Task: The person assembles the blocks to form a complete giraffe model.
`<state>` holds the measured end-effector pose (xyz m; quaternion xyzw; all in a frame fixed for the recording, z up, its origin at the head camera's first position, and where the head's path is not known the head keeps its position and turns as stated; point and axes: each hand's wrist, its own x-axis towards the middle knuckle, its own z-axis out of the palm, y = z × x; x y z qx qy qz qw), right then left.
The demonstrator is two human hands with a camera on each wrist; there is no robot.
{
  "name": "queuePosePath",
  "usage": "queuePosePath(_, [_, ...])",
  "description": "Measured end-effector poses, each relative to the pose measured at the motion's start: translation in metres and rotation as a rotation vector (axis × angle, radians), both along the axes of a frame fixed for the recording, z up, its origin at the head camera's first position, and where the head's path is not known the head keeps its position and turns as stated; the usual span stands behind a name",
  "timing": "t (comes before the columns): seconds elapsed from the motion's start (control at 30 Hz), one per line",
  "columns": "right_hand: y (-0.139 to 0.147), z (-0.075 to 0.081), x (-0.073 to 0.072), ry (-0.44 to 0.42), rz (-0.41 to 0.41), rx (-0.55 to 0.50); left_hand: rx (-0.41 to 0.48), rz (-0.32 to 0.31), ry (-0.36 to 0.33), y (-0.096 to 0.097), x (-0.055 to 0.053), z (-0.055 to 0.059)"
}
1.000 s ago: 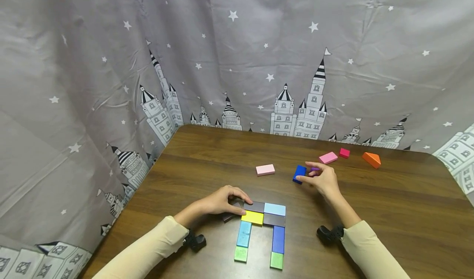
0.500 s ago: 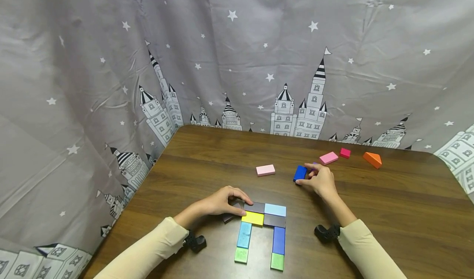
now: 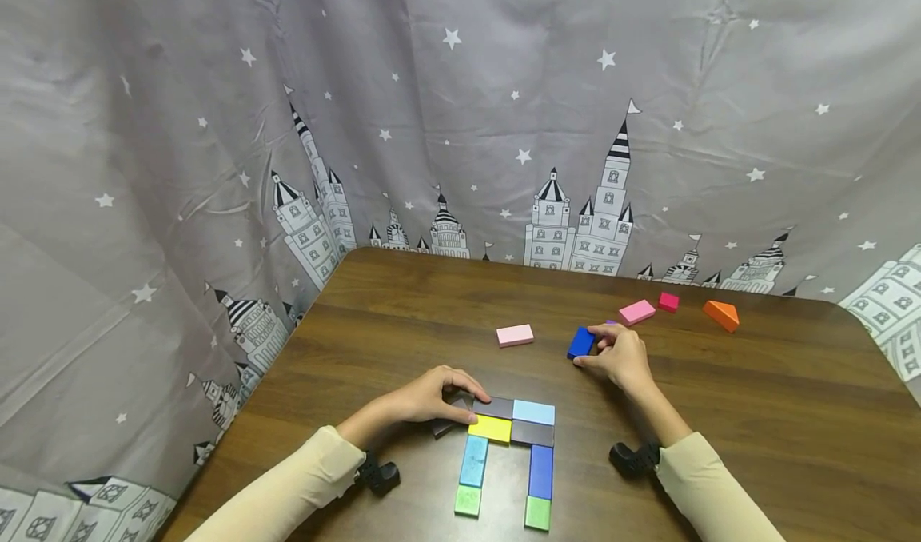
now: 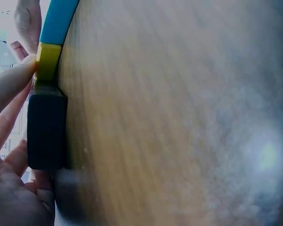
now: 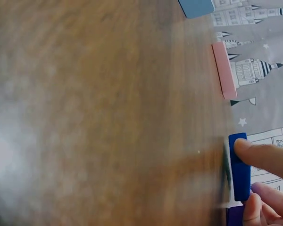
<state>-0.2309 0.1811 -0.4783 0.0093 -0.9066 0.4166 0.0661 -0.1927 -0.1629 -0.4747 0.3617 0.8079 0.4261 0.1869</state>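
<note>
My right hand (image 3: 624,360) pinches a dark blue rectangular block (image 3: 581,342) between thumb and fingers, low over the table. A purple block (image 5: 235,215) sits right behind it, mostly hidden by the fingers. My left hand (image 3: 432,396) rests at the left side of a flat block arrangement, thumb on the yellow block (image 3: 491,428) and index finger on a dark grey block (image 3: 493,407). Another dark block (image 4: 47,129) lies beneath the left hand. A light blue block (image 3: 534,412) and a second dark grey block (image 3: 532,432) complete the two upper rows.
Two legs run toward me: a turquoise block (image 3: 473,460) above a green one (image 3: 468,500), and a blue-violet block (image 3: 541,472) above another green one (image 3: 537,513). Pale pink (image 3: 515,335), pink (image 3: 637,312), red (image 3: 668,301) and orange triangular (image 3: 722,315) blocks lie farther back.
My right thumb and fingers have drawn in closer around the blue block, which has hardly moved. The left hand stays put on the arrangement. The head view has tilted slightly.
</note>
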Motion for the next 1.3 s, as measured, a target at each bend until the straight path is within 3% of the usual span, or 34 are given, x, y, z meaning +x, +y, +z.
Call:
queuePosePath(0.3, [0.001, 0.002, 0.006, 0.033, 0.046, -0.049, 0.005, -0.004, -0.001, -0.001, 0.001, -0.002])
queuePosePath(0.67, [0.007, 0.014, 0.027, 0.04, 0.168, -0.091, 0.014, -0.017, 0.026, 0.0, -0.002, 0.001])
queuePosePath(1.03, [0.004, 0.009, 0.052, 0.065, 0.248, -0.092, 0.036, -0.029, 0.018, 0.0, -0.004, 0.0])
queuePosePath(1.3, [-0.003, 0.006, 0.067, 0.057, 0.265, -0.015, 0.042, -0.031, 0.019, -0.001, -0.003, -0.003])
